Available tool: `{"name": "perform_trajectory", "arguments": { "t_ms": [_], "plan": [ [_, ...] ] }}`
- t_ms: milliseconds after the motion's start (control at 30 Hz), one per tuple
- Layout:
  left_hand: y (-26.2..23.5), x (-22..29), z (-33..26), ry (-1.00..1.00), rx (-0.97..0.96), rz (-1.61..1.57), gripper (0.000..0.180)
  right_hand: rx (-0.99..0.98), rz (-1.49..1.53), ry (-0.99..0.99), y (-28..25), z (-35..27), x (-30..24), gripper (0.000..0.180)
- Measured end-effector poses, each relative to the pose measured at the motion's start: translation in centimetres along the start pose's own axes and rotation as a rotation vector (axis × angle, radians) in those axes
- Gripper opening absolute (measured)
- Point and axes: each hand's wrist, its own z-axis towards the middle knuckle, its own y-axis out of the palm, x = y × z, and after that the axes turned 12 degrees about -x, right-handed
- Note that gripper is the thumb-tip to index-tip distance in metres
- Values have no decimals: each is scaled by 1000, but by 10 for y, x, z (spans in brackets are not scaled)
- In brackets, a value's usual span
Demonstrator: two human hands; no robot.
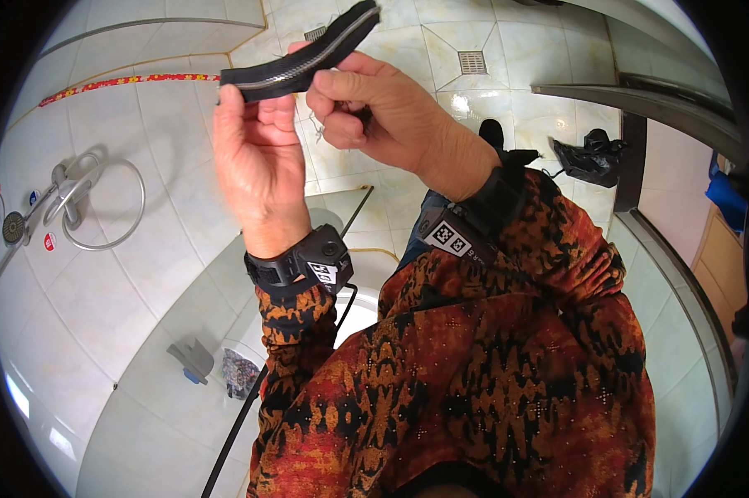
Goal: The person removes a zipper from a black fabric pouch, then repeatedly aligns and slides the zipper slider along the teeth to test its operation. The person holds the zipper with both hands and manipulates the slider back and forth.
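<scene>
A short black zipper [296, 70] with a row of silvery teeth along its middle is stretched between my hands at the top of the view. My left hand [262, 162] grips its left end, the thumb in front and the fingers behind the tape. With thumb and bent fingers, my right hand [391, 112] pinches the lower edge right of the middle. The right end curves upward past that hand and hangs free. Loose threads dangle beneath the right fingers. Part of the tape's back side is hidden.
A shower head [14, 226] with a coiled hose [142, 199] is on the tiled wall at left. A black plastic bag [592, 158] lies on the floor at right, near a door frame [632, 158]. A drain grate [471, 63] is set in the floor ahead.
</scene>
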Motion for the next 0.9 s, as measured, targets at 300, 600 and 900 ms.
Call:
{"name": "perform_trajectory", "arguments": {
  "t_ms": [300,600,900],
  "plan": [
    [-8,-10,-9,-158,-52,201,19,209,-305,-67,1,3,0,22],
    [-27,-28,-18,136,-189,981,46,234,-386,-64,-1,0,-14,26],
    [-12,-60,1,186,-422,688,35,272,-758,-33,0,-9,-40,29]
  ]
}}
